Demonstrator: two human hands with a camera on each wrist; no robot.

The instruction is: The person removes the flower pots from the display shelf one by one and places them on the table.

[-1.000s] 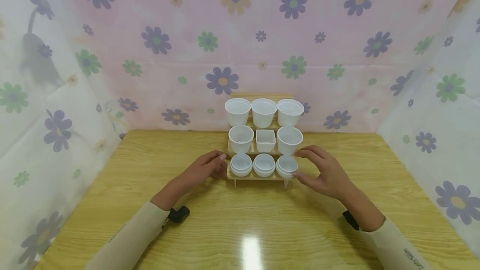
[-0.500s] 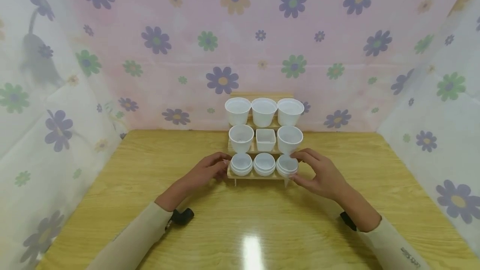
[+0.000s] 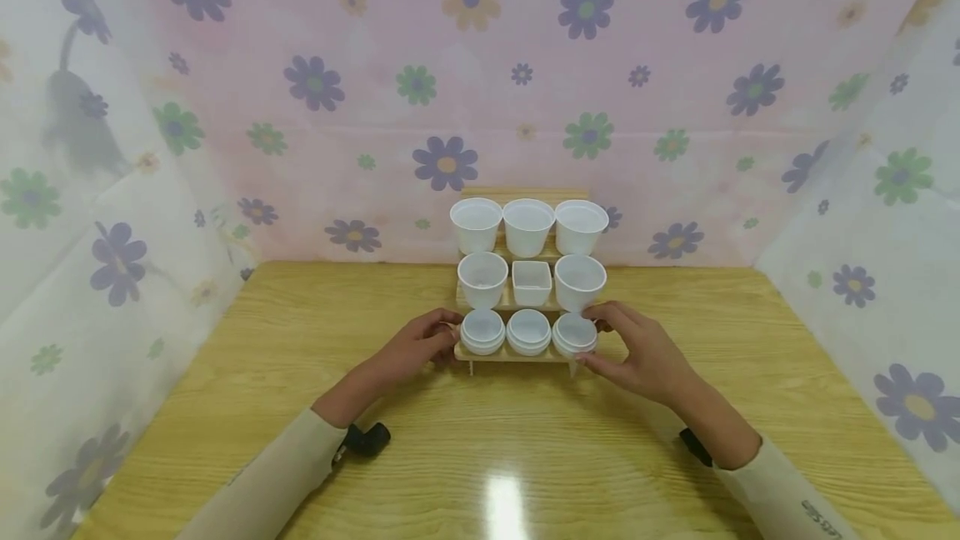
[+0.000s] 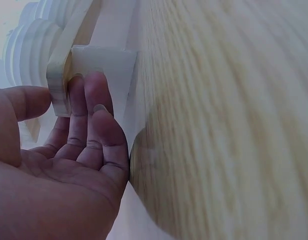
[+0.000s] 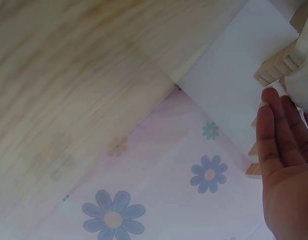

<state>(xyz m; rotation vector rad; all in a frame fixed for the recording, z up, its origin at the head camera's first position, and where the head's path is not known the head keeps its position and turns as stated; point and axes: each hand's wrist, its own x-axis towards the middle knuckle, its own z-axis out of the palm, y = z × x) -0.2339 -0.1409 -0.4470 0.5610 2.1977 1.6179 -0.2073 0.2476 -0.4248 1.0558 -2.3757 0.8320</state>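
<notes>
Your left hand (image 3: 411, 347) pinches left end of wooden rack (image 3: 525, 192) at lowest shelf (image 4: 59, 82). Between your hands: rack, bearing white cups (image 3: 528, 232). Your right hand (image 3: 641, 357) spans rightmost front cup (image 3: 575, 333); cannot tell whether gripping.

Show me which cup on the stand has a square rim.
The middle cup of the middle row on the wooden stand: its rim is square, while all the other cups have round ones.
</notes>
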